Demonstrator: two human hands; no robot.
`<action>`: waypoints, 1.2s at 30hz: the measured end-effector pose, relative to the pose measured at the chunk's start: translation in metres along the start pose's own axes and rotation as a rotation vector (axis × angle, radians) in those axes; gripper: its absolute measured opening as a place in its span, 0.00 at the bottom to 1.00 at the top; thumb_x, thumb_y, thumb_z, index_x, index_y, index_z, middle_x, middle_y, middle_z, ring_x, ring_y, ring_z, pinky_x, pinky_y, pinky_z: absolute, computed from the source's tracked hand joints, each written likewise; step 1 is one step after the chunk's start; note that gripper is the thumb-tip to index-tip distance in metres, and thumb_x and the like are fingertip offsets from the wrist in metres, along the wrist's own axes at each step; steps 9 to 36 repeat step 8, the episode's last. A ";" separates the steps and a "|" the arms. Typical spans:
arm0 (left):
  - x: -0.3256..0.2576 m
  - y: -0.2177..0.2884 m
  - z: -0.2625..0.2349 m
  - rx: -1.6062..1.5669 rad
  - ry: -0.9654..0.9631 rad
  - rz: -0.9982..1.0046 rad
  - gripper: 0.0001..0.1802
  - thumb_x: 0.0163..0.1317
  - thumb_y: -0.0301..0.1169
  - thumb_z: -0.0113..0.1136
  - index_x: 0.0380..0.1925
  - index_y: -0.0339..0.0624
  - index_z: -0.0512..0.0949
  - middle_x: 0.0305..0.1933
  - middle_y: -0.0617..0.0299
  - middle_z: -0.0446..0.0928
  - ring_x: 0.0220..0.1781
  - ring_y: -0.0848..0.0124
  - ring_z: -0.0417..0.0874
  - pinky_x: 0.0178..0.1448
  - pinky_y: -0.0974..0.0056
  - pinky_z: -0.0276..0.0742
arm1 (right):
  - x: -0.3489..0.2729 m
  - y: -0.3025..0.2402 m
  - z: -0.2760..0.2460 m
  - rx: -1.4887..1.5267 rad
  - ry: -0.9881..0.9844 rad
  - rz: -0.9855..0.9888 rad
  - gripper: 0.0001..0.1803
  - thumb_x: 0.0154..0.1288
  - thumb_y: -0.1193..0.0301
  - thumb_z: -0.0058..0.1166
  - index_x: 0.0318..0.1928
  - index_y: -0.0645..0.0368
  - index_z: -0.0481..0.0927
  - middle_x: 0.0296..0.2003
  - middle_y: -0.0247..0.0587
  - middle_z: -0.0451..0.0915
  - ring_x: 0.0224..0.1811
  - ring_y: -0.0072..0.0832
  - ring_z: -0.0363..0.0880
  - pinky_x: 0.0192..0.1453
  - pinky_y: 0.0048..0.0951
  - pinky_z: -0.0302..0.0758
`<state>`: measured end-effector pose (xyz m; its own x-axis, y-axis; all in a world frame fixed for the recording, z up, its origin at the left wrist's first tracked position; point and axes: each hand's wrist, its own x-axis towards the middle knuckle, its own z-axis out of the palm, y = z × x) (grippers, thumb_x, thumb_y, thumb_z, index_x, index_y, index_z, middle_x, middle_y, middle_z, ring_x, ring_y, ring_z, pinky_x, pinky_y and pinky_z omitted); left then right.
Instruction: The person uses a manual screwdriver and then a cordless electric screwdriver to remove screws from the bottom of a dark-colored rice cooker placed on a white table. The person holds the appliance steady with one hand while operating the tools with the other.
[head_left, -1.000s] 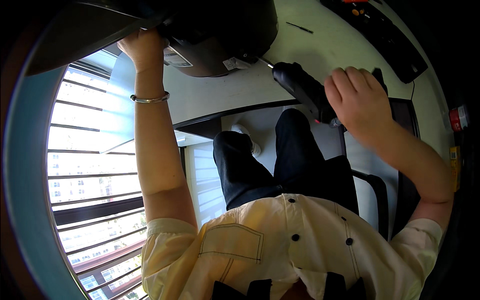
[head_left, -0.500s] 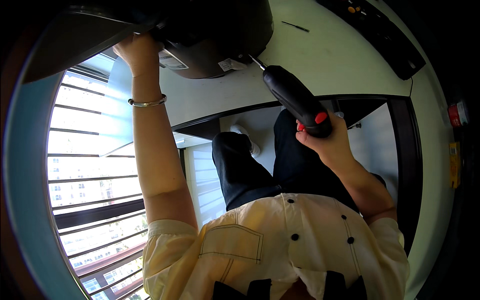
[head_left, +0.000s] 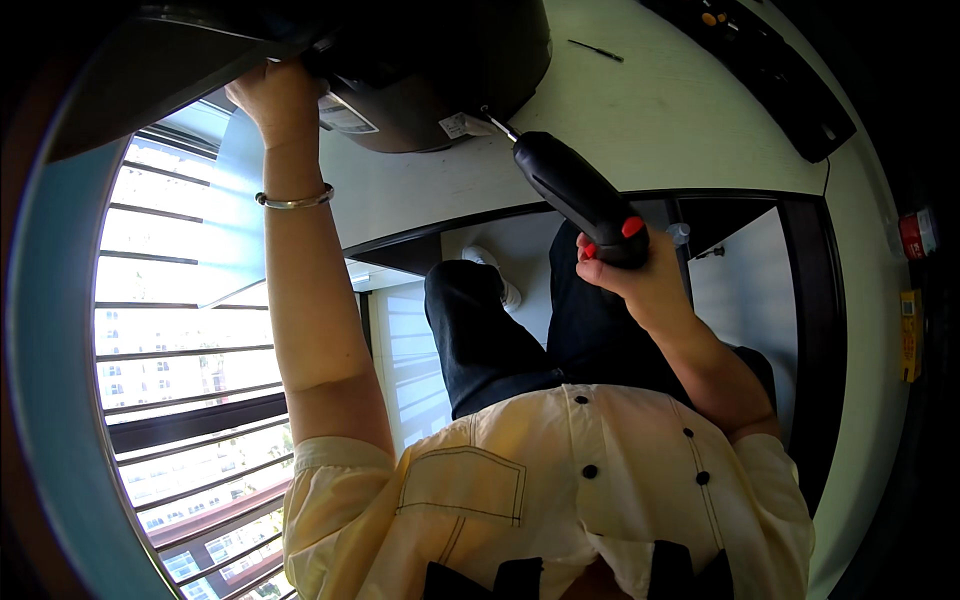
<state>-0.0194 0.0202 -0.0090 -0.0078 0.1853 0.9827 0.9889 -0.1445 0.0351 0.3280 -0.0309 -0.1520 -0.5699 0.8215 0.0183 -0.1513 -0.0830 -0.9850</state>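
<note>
My right hand [head_left: 650, 275] is closed round a black electric screwdriver [head_left: 575, 185] with red buttons. The tool slants up and left, its thin bit [head_left: 503, 127] reaching the rounded side of a dark appliance [head_left: 410, 110] beside a small white label [head_left: 466, 125]. Whether the tip sits in a screw cannot be made out. My left hand [head_left: 277, 100], with a bangle on the wrist, is curled against the appliance's left side, under a dark raised panel [head_left: 170, 85]. Its fingertips are partly hidden in shadow there.
The appliance stands on a pale tabletop [head_left: 600, 110]. A thin dark bit [head_left: 596, 50] lies behind the screwdriver, and a long black panel with orange buttons [head_left: 760, 80] at the far right. A window with slatted blinds [head_left: 190, 330] is at left. Red and yellow items [head_left: 910, 330] line the right edge.
My right hand has moved the screwdriver slightly left, bringing the bit against the appliance beside the label. The left hand stays in nearly the same place.
</note>
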 end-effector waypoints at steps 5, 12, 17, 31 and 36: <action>0.002 -0.001 -0.006 0.062 -0.019 0.008 0.07 0.49 0.30 0.55 0.23 0.38 0.77 0.24 0.60 0.79 0.27 0.64 0.79 0.37 0.61 0.75 | 0.002 0.000 0.000 -0.014 -0.015 -0.012 0.13 0.44 0.77 0.59 0.34 0.65 0.76 0.26 0.34 0.76 0.28 0.18 0.73 0.34 0.20 0.71; 0.002 0.005 -0.029 -0.047 0.018 -0.154 0.07 0.48 0.31 0.56 0.23 0.39 0.78 0.24 0.60 0.79 0.27 0.64 0.79 0.37 0.60 0.75 | 0.003 -0.005 0.008 -0.002 -0.064 0.001 0.13 0.43 0.77 0.59 0.34 0.64 0.76 0.26 0.34 0.76 0.28 0.18 0.73 0.33 0.20 0.70; 0.002 0.005 -0.029 -0.047 0.018 -0.154 0.07 0.48 0.31 0.56 0.23 0.39 0.78 0.24 0.60 0.79 0.27 0.64 0.79 0.37 0.60 0.75 | 0.003 -0.005 0.008 -0.002 -0.064 0.001 0.13 0.43 0.77 0.59 0.34 0.64 0.76 0.26 0.34 0.76 0.28 0.18 0.73 0.33 0.20 0.70; 0.002 0.005 -0.029 -0.047 0.018 -0.154 0.07 0.48 0.31 0.56 0.23 0.39 0.78 0.24 0.60 0.79 0.27 0.64 0.79 0.37 0.60 0.75 | 0.003 -0.005 0.008 -0.002 -0.064 0.001 0.13 0.43 0.77 0.59 0.34 0.64 0.76 0.26 0.34 0.76 0.28 0.18 0.73 0.33 0.20 0.70; 0.002 0.005 -0.029 -0.047 0.018 -0.154 0.07 0.48 0.31 0.56 0.23 0.39 0.78 0.24 0.60 0.79 0.27 0.64 0.79 0.37 0.60 0.75 | 0.003 -0.005 0.008 -0.002 -0.064 0.001 0.13 0.43 0.77 0.59 0.34 0.64 0.76 0.26 0.34 0.76 0.28 0.18 0.73 0.33 0.20 0.70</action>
